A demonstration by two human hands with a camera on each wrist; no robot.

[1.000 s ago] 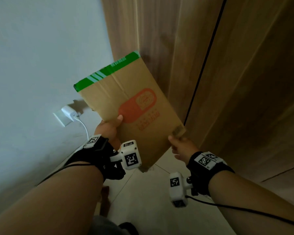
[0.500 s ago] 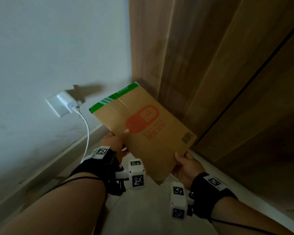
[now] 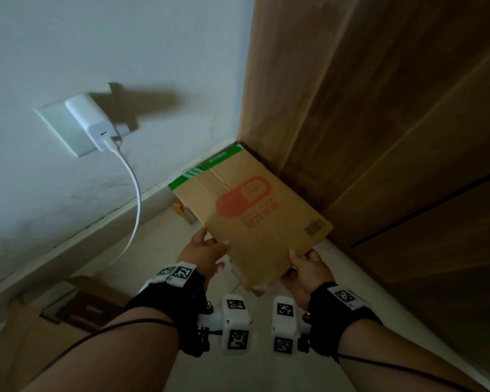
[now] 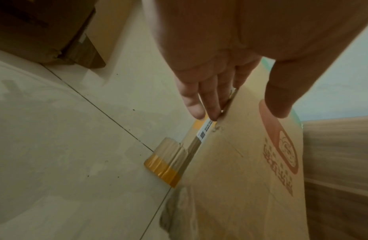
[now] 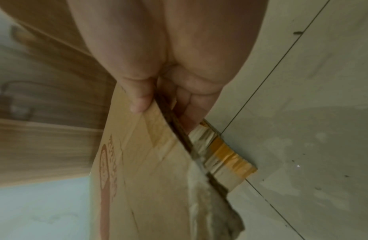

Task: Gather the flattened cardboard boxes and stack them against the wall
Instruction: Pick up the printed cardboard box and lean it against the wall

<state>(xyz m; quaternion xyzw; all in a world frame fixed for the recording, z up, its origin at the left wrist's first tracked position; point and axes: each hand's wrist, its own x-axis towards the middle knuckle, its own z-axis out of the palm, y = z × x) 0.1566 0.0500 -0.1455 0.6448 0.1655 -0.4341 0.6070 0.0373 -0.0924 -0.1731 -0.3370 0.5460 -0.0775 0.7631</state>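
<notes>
Head view: a pale tiled floor (image 3: 164, 250) meets a white wall (image 3: 125, 38) and wood panelling (image 3: 379, 108). The flattened cardboard box (image 3: 255, 219) slants into that corner, green edge low by the skirting. A charger (image 3: 89, 120) sits in the wall socket.

Left wrist view: the left hand (image 4: 230, 56) has straight fingers along the box's edge, thumb spread over its face.

Right wrist view: the right hand (image 5: 168, 65) pinches the box's near edge, thumb on top.

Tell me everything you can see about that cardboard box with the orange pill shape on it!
The cardboard box is flattened brown card with a green strip on its far edge, an orange pill print and a barcode. It slants into the corner between white wall and wood panel. The right hand pinches its near corner; the left hand touches its side.
</notes>
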